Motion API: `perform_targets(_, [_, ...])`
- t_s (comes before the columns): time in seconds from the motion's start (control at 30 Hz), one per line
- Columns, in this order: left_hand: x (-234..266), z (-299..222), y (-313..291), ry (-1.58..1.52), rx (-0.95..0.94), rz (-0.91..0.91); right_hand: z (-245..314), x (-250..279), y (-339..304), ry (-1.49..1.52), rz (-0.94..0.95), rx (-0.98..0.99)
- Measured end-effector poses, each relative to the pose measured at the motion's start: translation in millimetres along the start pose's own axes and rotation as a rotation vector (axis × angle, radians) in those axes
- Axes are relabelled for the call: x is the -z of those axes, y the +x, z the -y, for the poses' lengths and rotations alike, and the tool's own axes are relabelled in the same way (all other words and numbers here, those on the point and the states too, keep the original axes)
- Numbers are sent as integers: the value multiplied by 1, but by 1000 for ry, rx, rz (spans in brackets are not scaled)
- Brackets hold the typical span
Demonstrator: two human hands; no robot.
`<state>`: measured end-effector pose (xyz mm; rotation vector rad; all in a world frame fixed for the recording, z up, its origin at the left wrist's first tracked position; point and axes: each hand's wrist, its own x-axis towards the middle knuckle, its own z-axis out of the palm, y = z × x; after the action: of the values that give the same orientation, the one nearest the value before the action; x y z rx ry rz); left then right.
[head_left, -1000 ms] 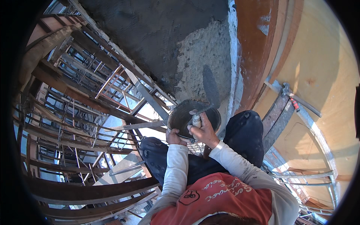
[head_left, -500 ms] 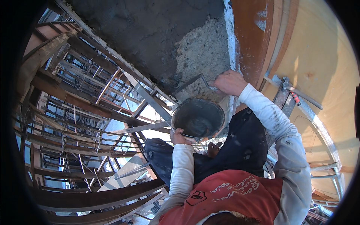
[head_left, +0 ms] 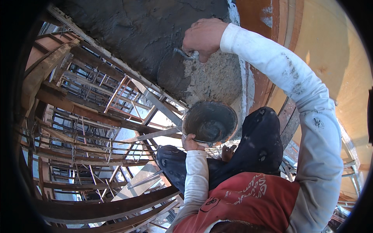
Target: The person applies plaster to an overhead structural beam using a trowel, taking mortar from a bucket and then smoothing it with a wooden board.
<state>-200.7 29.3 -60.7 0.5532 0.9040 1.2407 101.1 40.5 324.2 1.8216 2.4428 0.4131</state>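
Note:
My left hand (head_left: 191, 142) grips the rim of a round dark pan (head_left: 210, 122) with wet mortar in it, held in front of my knees. My right hand (head_left: 204, 37) is stretched up and closed on the handle of a trowel (head_left: 173, 72). The trowel's blade lies flat against the wall, at the border between dark wet plaster (head_left: 140, 27) and a lighter rough patch (head_left: 213, 79). I wear white long sleeves, a red top and dark trousers.
Wooden and metal scaffolding (head_left: 89, 116) drops away far below on the left. An orange-brown curved frame (head_left: 264, 46) and a pale yellow surface (head_left: 330, 50) stand to the right of the plastered wall. My bare foot (head_left: 227, 152) rests between my knees.
My right hand left the pan with the trowel and rose to the wall, pressing the blade on the plaster. The pan stayed in my left hand, slightly lower.

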Motion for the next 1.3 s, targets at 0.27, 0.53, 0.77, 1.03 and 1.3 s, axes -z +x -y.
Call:
perform_targets(0.27, [-14,-5,-6,-64,47,26,-36,-67,-14,711,-275,-2])
perform_targets(0.53, [-23,-6,-13,30,-15,-42,51,-211,-32,909,-261,-36])
perform_targets(0.77, [-25,-11,-18,28,26,-75,80,-247,-71,499,-3,-132])
perform_targets(1.03, [-20,-6,-13,53,55,-86,37,-145,-23,118,-90,-12])
perform_targets(1.3, [-30,-11,-21,30,-22,-77,2,2,-1,-44,-171,57])
